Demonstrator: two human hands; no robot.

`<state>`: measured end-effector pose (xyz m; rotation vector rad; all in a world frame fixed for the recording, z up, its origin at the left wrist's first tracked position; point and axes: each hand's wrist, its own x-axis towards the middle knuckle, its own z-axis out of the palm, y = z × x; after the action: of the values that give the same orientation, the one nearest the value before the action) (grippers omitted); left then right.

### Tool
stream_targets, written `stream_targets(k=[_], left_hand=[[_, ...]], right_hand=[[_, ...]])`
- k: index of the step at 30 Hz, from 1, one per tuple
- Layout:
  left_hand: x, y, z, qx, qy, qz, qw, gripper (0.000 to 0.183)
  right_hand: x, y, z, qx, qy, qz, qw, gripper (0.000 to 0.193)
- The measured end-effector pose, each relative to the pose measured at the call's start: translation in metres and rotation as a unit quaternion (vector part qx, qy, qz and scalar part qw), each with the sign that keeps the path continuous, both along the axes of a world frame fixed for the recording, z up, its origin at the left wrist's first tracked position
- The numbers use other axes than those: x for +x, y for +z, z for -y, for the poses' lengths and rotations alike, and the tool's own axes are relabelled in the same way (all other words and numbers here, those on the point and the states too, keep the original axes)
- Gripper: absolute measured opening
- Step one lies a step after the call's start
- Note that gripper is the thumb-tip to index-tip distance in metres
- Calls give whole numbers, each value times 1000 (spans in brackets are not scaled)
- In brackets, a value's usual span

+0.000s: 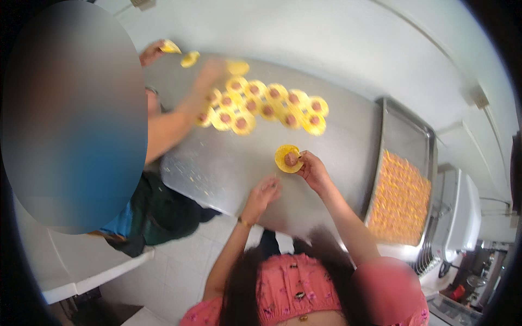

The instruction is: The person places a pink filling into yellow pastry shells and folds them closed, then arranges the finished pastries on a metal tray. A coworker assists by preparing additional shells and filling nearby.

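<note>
My right hand [313,170] pinches the edge of a round yellow dumpling wrapper [282,157] just above the steel table [239,163]. A ball of pinkish meat filling [291,158] sits in the middle of this wrapper. Below and to its left, my left hand [263,195] hovers over the table with its fingers loosely bent and apart, and nothing shows in them. Further back, several yellow wrappers [242,125] lie close together in rows, each with a lump of the same filling at its centre.
A person at the left holds a yellow wrapper [171,47] in one hand [151,53]; their other hand [212,73], blurred, reaches over the rows. Bare wrappers [237,68] lie by it. At right, a metal tray [379,179] carries tightly packed filled dumplings [399,198], beside a white appliance [461,214].
</note>
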<state>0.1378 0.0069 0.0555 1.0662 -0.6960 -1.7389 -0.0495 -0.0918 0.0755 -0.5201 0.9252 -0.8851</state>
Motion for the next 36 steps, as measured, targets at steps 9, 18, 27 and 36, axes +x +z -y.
stream_targets(k=[9,18,27,36], left_hand=[[-111,-36,-57,27,-101,262,959,25],[-137,-35,-72,-79,-10,488,869,21],[-142,-32,-67,-125,-35,510,850,21],[-127,-48,-57,-235,-67,541,805,22]], right_hand=[[-96,-51,-151,-8,-31,-209,977,18],[-118,-78,-145,-121,-57,-378,916,31],[-119,-79,-140,-163,-22,-501,849,16],[-116,-62,-156,-110,-45,-573,811,18]])
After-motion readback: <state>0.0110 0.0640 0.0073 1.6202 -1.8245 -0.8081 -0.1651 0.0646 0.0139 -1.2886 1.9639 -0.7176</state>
